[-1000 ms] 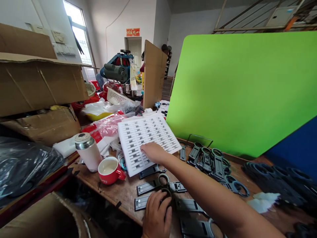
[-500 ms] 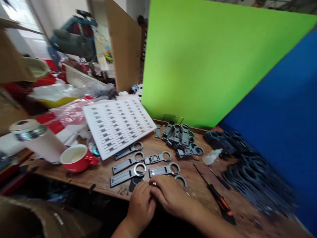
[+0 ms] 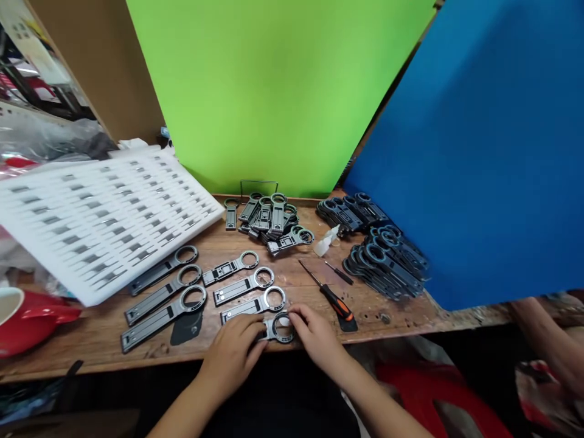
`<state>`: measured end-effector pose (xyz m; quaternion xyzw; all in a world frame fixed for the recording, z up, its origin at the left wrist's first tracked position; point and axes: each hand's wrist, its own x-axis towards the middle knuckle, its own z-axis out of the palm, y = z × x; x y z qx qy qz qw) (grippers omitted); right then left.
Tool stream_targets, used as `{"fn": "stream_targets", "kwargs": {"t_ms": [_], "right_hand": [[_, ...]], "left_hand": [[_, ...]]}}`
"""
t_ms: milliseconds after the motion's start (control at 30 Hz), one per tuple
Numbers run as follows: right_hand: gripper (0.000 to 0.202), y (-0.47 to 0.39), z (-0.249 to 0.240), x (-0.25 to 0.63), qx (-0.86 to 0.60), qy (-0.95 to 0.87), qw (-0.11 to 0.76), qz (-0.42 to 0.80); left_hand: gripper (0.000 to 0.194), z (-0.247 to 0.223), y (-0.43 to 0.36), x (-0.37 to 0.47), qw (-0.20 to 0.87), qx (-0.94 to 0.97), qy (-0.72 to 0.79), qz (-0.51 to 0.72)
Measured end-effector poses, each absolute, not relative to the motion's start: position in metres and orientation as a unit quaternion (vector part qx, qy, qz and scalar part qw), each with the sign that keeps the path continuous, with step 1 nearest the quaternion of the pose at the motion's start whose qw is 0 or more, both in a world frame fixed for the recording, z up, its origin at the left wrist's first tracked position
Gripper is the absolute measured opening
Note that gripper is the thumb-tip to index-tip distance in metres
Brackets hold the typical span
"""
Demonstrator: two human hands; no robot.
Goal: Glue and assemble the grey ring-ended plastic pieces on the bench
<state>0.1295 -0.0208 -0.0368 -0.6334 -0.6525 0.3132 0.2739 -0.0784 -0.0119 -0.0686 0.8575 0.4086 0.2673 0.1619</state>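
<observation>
A grey ring-ended metal part (image 3: 283, 328) lies at the table's front edge. My left hand (image 3: 235, 350) grips its flat end, thumb below and fingers above. Over the ring's right side, my right hand (image 3: 314, 337) pinches something small and pale that I cannot make out. Just behind, another ringed part (image 3: 255, 304) lies flat, partly under my left fingers. Several similar parts (image 3: 159, 313) are laid out to the left, one over a dark flat piece (image 3: 187, 325). An orange and black screwdriver (image 3: 335, 302) rests to the right, beside a smaller dark tool (image 3: 340, 273).
A white foam tray (image 3: 104, 213) and a red cup (image 3: 36, 322) are at left. Piles of grey parts (image 3: 274, 219) and dark parts (image 3: 387, 261) stand behind, near a small translucent bottle (image 3: 326, 241). Green (image 3: 283, 91) and blue boards (image 3: 479, 152) rise beyond. Another person's arm (image 3: 547, 347) shows at right.
The view has swung right and down. My hands, close together before, are now apart at the ringed part, with my left hand gripping its flat end and my right hand at the ring.
</observation>
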Motion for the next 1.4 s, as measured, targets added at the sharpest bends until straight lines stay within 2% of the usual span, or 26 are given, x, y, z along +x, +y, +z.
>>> {"fn": "stream_targets", "kwargs": {"t_ms": [133, 267, 467, 633, 800, 1033, 1233, 1400], "right_hand": [[0.019, -0.02, -0.044, 0.127, -0.629, -0.71, 0.205, 0.241], [0.018, -0.019, -0.05, 0.127, -0.619, -0.733, 0.193, 0.206], [0.019, -0.013, -0.057, 0.129, -0.612, -0.743, 0.197, 0.187], [0.031, -0.034, -0.069, 0.147, -0.575, -0.764, 0.248, 0.153], [0.042, -0.064, -0.072, 0.163, -0.507, -0.84, 0.175, 0.078], [0.032, -0.053, -0.063, 0.159, -0.522, -0.83, 0.157, 0.116], [0.041, -0.045, -0.069, 0.153, -0.544, -0.821, 0.137, 0.109], [0.029, -0.035, -0.061, 0.146, -0.556, -0.807, 0.157, 0.123]], "left_hand": [[0.014, -0.078, -0.012, -0.079, 0.153, 0.871, 0.401, 0.24], [0.015, -0.083, -0.014, -0.077, 0.124, 0.879, 0.4, 0.23], [0.044, -0.077, -0.011, -0.074, 0.052, 0.915, 0.365, 0.16], [0.037, -0.074, -0.007, -0.07, 0.018, 0.934, 0.316, 0.168], [0.039, -0.082, -0.012, -0.062, 0.009, 0.942, 0.28, 0.183], [0.046, -0.079, -0.021, -0.049, -0.007, 0.94, 0.311, 0.141], [0.051, -0.081, -0.032, -0.052, -0.008, 0.933, 0.333, 0.137], [0.056, -0.079, -0.033, -0.06, 0.013, 0.928, 0.343, 0.142]]}}
